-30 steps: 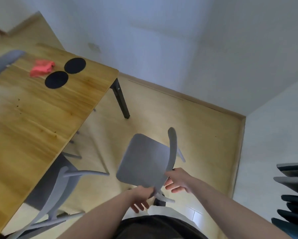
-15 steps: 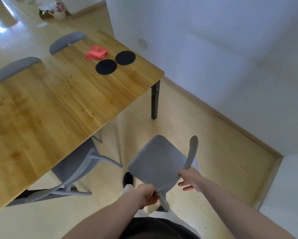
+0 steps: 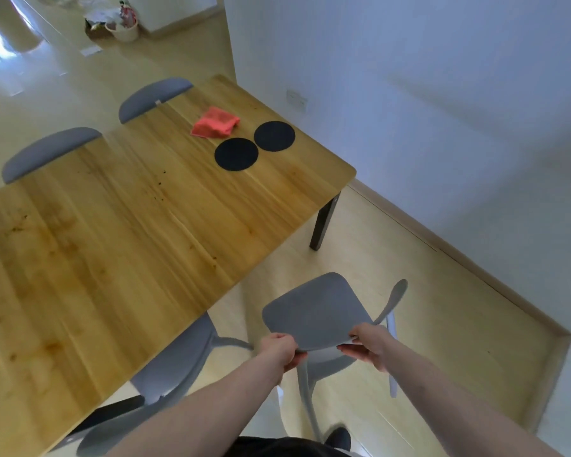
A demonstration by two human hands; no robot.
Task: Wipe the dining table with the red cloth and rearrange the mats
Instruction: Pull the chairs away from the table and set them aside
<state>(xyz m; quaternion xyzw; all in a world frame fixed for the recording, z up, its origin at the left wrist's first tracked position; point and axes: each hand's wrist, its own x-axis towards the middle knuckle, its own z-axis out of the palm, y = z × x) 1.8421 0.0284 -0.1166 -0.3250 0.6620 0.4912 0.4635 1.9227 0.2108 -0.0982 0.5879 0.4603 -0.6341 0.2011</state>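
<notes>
Both hands hold a grey chair (image 3: 317, 311) that stands on the floor off the table's (image 3: 119, 245) near edge, at about five o'clock from the table's middle. The left hand (image 3: 279, 352) has its grip clamped on the seat's near-left edge, fingers curled under it. The right hand (image 3: 368, 346) has its grip pinched on the near-right edge, thumb on top and fingers beneath. The chair's curved backrest rises on the far right side of the seat.

The red cloth (image 3: 215, 122) lies crumpled on the wooden table toward its far end, at roughly one o'clock from the table's middle, well apart from both hands. Just beside it, toward four o'clock, sit two round black mats: the nearer mat (image 3: 236, 154) and the farther mat (image 3: 274, 136), their rims touching or almost so. The cloth's corner lies close to the farther mat; whether it touches cannot be told.

Dark crumbs and brownish smears dot the tabletop, mostly along its middle and left part.

A second grey chair (image 3: 175, 357) is tucked partly under the near edge at seven o'clock. Two more grey chair backs show along the far edge, one (image 3: 46, 151) at ten o'clock, one (image 3: 152, 95) at twelve. A white wall socket (image 3: 296, 99) sits behind the table's far corner. A pale bucket (image 3: 122, 28) of packets stands on the floor far off; no writing on them can be read.
</notes>
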